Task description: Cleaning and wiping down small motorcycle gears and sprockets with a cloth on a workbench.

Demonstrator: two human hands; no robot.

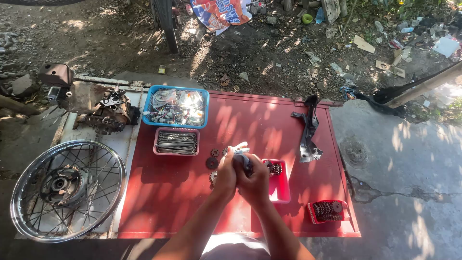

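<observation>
Between both hands, raised just above the red panel [192,192], sits a small grey metal part [244,161]: the left hand [225,173] is curled shut around one side, the right hand [255,182] wrapped closed on the other, likely to steady it. Just beyond the left knuckles lie loose dark gears [212,162], within easy reach. Touching the right hand's far side is a red tray [281,190]; farther out, a pink tray of spokes [176,141] and a blue basket [175,107].
</observation>
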